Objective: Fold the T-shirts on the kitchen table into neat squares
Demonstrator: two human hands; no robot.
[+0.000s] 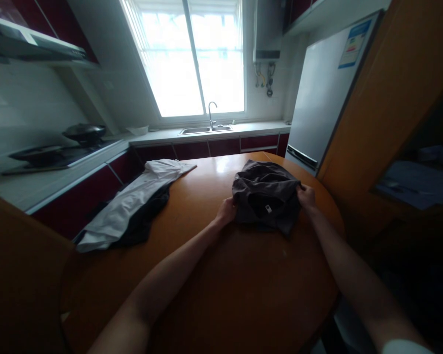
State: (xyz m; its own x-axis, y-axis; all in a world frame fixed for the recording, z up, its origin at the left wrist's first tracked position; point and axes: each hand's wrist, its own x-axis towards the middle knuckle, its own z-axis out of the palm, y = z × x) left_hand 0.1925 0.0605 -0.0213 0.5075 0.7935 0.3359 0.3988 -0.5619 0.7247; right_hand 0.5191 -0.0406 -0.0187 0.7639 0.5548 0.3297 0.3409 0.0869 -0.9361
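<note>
A dark grey shirt (268, 182) lies bunched on the wooden table (206, 275), its neck opening towards me with a small white label inside the collar. My left hand (226, 210) grips the shirt's left edge, fingers closed on the cloth. At the opposite edge my right hand (305, 195) pinches the fabric near the shoulder. Some fingertips of both hands are hidden by the cloth. Further left, a white garment (129, 204) lies stretched out over a black garment (147, 219) along the table's edge.
Behind the table runs a counter with a sink (206, 130) and tap (211, 114) below a bright window. A stove with a wok (84, 132) stands on the left. The fridge (325, 93) and a wooden panel (384, 108) rise close on the right.
</note>
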